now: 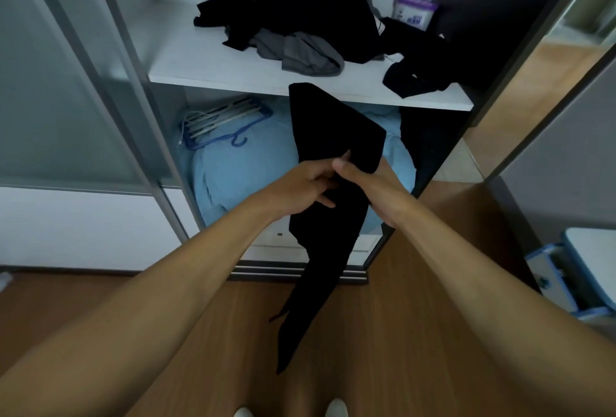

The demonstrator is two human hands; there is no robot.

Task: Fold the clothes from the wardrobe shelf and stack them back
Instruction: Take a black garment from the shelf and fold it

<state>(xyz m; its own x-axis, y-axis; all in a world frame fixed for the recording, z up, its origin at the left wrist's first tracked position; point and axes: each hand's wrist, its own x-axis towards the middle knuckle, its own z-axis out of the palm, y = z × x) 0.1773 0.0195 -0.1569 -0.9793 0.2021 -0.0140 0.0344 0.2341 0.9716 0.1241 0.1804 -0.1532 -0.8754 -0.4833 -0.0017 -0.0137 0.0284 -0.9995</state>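
Both bare hands meet in front of the open wardrobe, closed on one long black fabric garment (328, 136). The left hand (305, 188) has its fingers curled into the cloth from the left side, and the right hand (366, 179) pinches it from the right, thumb pressed on top — the two hands touch each other at the grip. Above the hands the garment stands up in a broad folded flap that reaches the front edge of the white wardrobe shelf (213, 66); below them it hangs in a narrowing tail toward the brown wood-look floor (400, 333).

Beyond the hands, on that shelf, lies an unfolded heap of black clothes (316, 6) with a crumpled grey garment (303, 53) at its near side. To the right of the heap another black piece (416, 63) droops over the shelf's front edge, and behind it stands a white tub with a purple lid (415, 11).

Under the shelf, just behind the hands, a pale blue bundle of bedding (240, 166) fills the lower compartment — a bunch of blue and white clothes hangers (216, 124) lies on its left part.
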